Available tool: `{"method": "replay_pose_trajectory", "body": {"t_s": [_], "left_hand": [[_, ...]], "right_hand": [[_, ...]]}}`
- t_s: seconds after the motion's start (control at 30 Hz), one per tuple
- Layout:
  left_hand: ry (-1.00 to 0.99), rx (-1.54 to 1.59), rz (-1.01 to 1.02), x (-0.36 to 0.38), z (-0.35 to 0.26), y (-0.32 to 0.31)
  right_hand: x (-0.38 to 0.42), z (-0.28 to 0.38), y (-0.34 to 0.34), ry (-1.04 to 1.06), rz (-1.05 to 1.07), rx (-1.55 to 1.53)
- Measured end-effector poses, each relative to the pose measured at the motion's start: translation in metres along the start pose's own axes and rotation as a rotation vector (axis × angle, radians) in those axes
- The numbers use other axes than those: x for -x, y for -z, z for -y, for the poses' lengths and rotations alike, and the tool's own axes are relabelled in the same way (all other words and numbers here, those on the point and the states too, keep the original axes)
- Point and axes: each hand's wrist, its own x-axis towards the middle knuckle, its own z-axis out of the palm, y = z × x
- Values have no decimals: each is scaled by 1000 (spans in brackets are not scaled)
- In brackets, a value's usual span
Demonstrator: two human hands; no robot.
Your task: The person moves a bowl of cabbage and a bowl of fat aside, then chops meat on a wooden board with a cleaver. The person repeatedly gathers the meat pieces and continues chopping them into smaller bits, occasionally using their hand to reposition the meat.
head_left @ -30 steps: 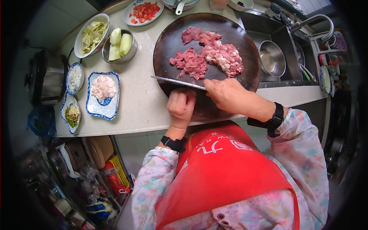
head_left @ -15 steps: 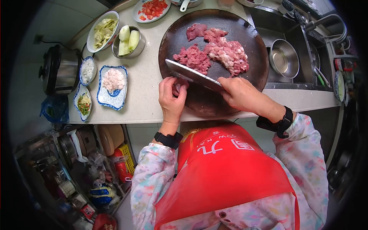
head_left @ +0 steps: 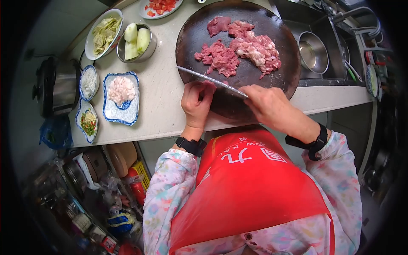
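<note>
A cleaver is gripped in my right hand, its blade seen nearly edge-on over the near part of the round dark board. Curled beside the blade, my left hand has its fingers bent around a small piece of pink meat, mostly hidden. Beyond the blade lie a loose heap of chopped meat, a larger paler heap and a smooth piece of meat.
Left of the board are a patterned dish of pale minced food, a steel bowl of peeled vegetables, a bowl of leafy slices and two small dishes. A sink holding a steel basin is at the right.
The cleaver blade has turned to a more edge-on view, and my left hand has shifted slightly right. The whole view has shifted a little, with the left-hand dishes now nearer the left edge.
</note>
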Motion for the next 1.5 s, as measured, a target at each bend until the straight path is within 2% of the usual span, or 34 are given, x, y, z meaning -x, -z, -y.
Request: {"method": "replay_pose_trajectory", "body": {"t_s": [0.13, 0.2, 0.33, 0.5, 0.63, 0.73, 0.8, 0.93, 0.97, 1.07, 1.17, 1.23, 1.43, 1.5], "left_hand": [[-45, -46, 23, 5, 11, -1], [-49, 8, 27, 5, 11, -4], [-43, -77, 29, 0, -1, -4], [-55, -87, 43, 0, -1, -2], [-129, -85, 44, 2, 5, -2], [-135, -106, 48, 6, 11, -1], [-134, -134, 34, 7, 12, -1], [-101, -120, 40, 1, 4, -1], [-96, -93, 14, 0, 1, -3], [-95, -89, -13, 1, 3, -5], [-131, -71, -46, 0, 3, -5], [-114, -118, 15, 3, 6, -3], [-92, -99, 7, 5, 4, -4], [-72, -103, 13, 7, 7, -5]], "right_hand": [[-8, 17, -6, -20, 2, 2], [-10, 20, -6, -58, 104, 66], [0, 20, -10, -79, 139, 101], [21, 26, 2, -181, 315, 204], [-9, 35, 2, -112, 320, 233], [-42, 37, -18, -5, 226, 256], [-55, 35, -33, 141, 33, 321], [-52, 14, -24, -13, 11, 144], [-49, 12, -20, -107, 23, 179], [-34, 11, -8, -141, 44, 232], [-14, 23, -3, -67, 77, 168], [-4, 27, 0, 1, 133, 163], [14, 21, 14, -10, 280, 238], [1, 20, 14, 17, 269, 231]]}}
